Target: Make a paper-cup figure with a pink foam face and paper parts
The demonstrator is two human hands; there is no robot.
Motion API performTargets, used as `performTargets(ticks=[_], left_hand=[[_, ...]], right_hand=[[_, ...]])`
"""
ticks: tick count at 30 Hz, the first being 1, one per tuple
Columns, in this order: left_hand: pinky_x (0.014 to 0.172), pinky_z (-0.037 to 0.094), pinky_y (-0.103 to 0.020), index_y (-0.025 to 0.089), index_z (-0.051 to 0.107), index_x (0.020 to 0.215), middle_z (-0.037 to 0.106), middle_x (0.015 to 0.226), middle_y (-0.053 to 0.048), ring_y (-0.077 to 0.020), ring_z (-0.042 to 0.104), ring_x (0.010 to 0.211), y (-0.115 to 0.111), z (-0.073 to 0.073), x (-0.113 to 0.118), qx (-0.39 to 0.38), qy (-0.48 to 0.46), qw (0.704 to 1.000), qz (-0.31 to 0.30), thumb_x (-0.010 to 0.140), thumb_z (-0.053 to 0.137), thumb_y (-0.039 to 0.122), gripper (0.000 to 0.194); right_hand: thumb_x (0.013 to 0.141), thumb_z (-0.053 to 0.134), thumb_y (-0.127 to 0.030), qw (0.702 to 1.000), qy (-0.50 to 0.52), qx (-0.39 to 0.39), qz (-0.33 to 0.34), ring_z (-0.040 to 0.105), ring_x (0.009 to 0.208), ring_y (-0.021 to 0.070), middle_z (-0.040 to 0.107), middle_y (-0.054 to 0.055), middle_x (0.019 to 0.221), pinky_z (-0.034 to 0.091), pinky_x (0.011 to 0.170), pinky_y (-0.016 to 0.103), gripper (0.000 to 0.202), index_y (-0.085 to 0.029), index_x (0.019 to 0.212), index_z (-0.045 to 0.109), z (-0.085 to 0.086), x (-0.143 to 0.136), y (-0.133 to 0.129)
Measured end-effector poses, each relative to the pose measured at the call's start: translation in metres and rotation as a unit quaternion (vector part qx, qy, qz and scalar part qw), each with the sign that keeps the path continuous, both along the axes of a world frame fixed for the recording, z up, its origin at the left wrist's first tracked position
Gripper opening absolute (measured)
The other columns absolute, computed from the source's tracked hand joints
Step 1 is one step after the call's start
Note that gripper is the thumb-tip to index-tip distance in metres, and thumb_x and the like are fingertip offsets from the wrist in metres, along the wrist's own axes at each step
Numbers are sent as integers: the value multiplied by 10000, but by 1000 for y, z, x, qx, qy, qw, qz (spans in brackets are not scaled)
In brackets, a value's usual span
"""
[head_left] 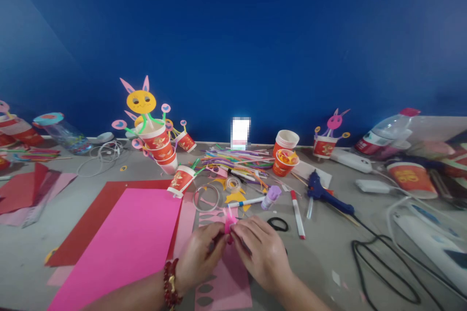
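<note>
Between my two hands is a small bright pink paper piece (229, 221), with pale tips sticking up at its top. My left hand (202, 252), with a red bead bracelet at the wrist, pinches its left side. The fingers of my right hand (262, 248) are closed on its right side; part of the piece is hidden behind them. Under the hands lies a light pink sheet (226, 282) with leaf-shaped holes cut out. Black-handled scissors (278, 224) lie partly hidden beside my right hand. A glue stick (271, 198) with a purple cap stands just beyond.
Bright pink card (134, 233) lies on red card at left. Stacked paper cups (158, 148) carry a yellow rabbit face. Coloured pipe cleaners (237, 160) are heaped at the back. A blue glue gun (326, 192) trails a black cable at right, near a red-capped marker (298, 216).
</note>
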State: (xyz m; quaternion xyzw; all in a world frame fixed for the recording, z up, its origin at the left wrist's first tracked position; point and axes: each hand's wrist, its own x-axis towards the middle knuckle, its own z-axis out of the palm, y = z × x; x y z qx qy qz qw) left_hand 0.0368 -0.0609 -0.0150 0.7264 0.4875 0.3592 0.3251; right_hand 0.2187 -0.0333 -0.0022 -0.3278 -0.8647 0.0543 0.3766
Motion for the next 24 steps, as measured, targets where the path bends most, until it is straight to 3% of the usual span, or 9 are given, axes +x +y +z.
performTargets(ticks=[16,24], left_hand=[[613,381,-222,194,539,804,594,704,3,-131,532,642,1,2,1,7,16,1000,6,940,442,205,168],[612,377,-220,194,535,797,596,698,4,-129,534,641,0,3,1,-1,13,1000,-3,927,442,178,161]], right_hand=[[884,530,-87,1000,-3,-10,3,665,782,232,721,70,849,524,734,379,157,-187,973,611,1,1,-1],[869,513,-60,1000,-8,-15,-7,641,706,205,682,47,752,500,701,346,155,-195,836,583,-1,-1,-2]])
